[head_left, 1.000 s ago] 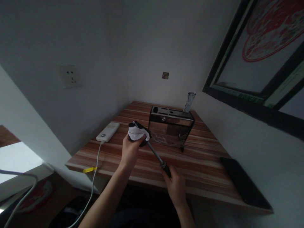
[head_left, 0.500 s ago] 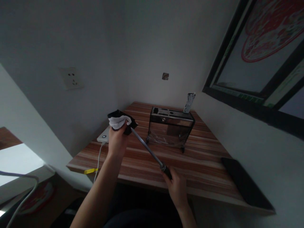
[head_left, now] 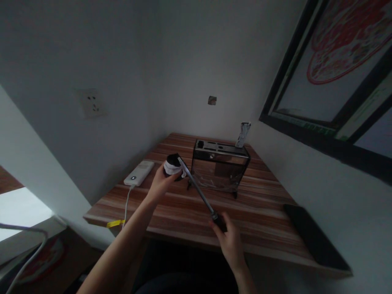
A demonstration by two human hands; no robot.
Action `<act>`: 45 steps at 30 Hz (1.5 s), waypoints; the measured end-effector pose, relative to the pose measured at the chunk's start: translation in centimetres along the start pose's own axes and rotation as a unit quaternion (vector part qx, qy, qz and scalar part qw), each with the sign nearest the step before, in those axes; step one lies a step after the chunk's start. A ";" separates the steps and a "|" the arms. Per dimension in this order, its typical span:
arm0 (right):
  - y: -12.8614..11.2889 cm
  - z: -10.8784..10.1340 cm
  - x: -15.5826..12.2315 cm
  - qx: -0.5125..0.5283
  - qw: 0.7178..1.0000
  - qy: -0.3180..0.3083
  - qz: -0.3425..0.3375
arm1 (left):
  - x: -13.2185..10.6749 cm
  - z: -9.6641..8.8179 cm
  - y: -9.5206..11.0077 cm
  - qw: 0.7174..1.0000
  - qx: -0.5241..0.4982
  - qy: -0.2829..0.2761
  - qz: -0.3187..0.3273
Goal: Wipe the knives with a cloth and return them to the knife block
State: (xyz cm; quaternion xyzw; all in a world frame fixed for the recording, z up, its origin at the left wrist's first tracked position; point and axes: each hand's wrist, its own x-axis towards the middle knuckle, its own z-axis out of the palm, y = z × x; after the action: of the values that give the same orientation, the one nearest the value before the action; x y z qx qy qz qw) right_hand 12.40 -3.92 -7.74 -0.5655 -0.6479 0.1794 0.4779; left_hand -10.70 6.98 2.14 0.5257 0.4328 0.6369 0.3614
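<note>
My right hand [head_left: 230, 241] is closed round the black handle of a sharpening steel [head_left: 199, 191], whose long grey rod slants up and to the left. At its upper end, my left hand [head_left: 162, 181] is closed on a bunched black and white cloth [head_left: 174, 164]. The tip of the rod lies against or just in front of the cloth; I cannot tell exactly which. Behind the rod stands a knife block [head_left: 219, 167] with a slotted black top and see-through sides. A plastic-wrapped handle [head_left: 243, 134] sticks up from its right end.
The wood-grain table [head_left: 260, 220] fits into a wall corner. On its left lies a white power bank [head_left: 139, 173] with a white cable [head_left: 126, 204] and a yellow tag [head_left: 115, 223]. A black flat slab [head_left: 315, 237] rests along the right edge. A framed picture [head_left: 337, 81] hangs at right.
My left hand and the cloth have moved right and slightly down, from lower on the rod to its tip. The power bank is now uncovered. My right hand has hardly moved.
</note>
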 end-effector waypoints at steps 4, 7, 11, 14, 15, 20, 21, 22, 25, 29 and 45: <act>-0.7 -0.4 0.2 0.055 0.998 0.006 0.021 | -0.4 0.1 -0.5 0.997 0.001 -0.073 -0.021; -1.3 -0.8 0.3 0.088 0.995 0.013 0.032 | -0.7 0.4 -0.4 0.979 0.032 -0.199 -0.027; -1.6 -1.4 0.5 0.148 0.987 0.017 0.065 | -1.4 1.4 -0.7 0.939 0.084 -0.332 -0.017; -1.8 -2.1 1.1 0.210 0.975 0.000 0.076 | -1.6 2.9 -1.4 0.908 0.089 -0.409 -0.028; -1.9 -2.4 1.4 0.224 0.972 -0.010 0.071 | -1.7 3.4 -1.7 0.894 0.084 -0.438 -0.038; -2.6 -4.1 2.7 0.212 0.976 -0.033 0.036 | -1.8 5.4 -3.8 0.849 0.029 -0.516 -0.110; -2.7 -4.5 2.9 0.208 0.977 -0.031 0.039 | -1.8 5.5 -4.1 0.851 0.021 -0.512 -0.117; -2.9 -4.8 3.1 0.208 0.977 -0.027 0.045 | -1.8 5.5 -4.5 0.855 0.014 -0.503 -0.121; -3.2 -6.0 4.2 0.219 0.974 -0.006 0.059 | -1.5 5.1 -5.3 0.865 -0.007 -0.485 -0.132; -3.3 -8.8 6.3 0.186 0.980 0.035 0.052 | -0.9 4.6 -6.1 0.867 -0.025 -0.477 -0.141; -16.3 -23.9 20.6 -0.523 0.780 0.156 -0.306 | -0.4 4.0 -5.5 0.889 -0.034 -0.447 -0.094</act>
State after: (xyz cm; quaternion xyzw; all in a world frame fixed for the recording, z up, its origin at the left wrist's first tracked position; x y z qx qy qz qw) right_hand 24.89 2.53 24.89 -0.5208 -0.6974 -0.4334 0.2334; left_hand -6.69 9.26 -2.85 0.6988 0.2514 0.3118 0.5927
